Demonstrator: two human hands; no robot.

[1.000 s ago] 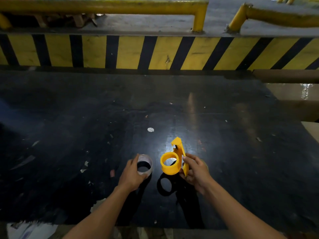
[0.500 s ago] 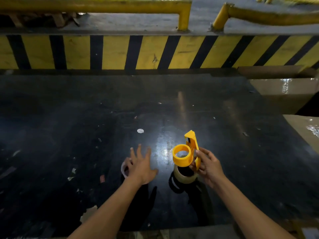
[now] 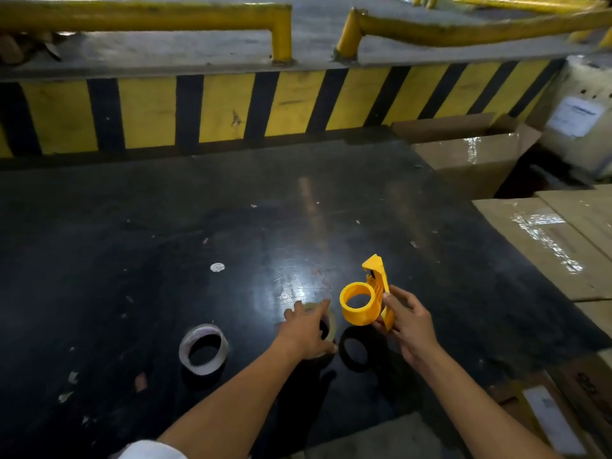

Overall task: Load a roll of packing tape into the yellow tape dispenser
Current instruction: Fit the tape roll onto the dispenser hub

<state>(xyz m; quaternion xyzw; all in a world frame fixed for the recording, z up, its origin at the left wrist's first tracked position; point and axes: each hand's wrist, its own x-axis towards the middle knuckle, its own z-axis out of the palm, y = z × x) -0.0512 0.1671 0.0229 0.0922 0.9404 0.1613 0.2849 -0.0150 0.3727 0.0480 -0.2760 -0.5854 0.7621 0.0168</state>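
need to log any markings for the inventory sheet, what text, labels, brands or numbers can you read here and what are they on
No text here can be read.
White label on the wrapped bundle at far right: printed lines, too blurred to read.
White label on the cardboard box at lower right: blurred, unreadable.
Dark marks on that box: too smeared to tell.
Yellow tape dispenser and both tape rolls: no lettering visible.

A big shiny black table top (image 3: 165, 226) has small white paper scraps (image 3: 217, 267) on it. Behind it runs a low wall with yellow and black stripes (image 3: 225, 114). Yellow metal rails (image 3: 149, 16) stand on top of that wall. Brown cardboard boxes with shiny clear tape (image 3: 546, 240) sit at the right.
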